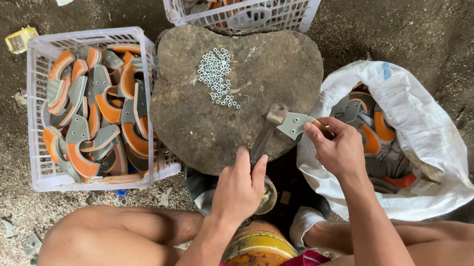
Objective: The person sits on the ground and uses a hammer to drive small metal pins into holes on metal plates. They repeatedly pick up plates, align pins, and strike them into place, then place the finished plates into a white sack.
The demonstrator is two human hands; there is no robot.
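left hand [239,188] fist-tight on worn wooden-handled hammer [267,129], right hand [338,148] pinching grey metal plate [296,125] flat on round stone block [231,88] at frame centre so it sits steady under the head.

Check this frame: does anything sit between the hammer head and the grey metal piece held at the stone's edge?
Nothing visible does. The left hand holds the hammer, whose head is right beside the metal piece pinched by the right hand. The small washers lie apart, farther up the stone.

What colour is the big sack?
White, the sack beside the right hand; head view.
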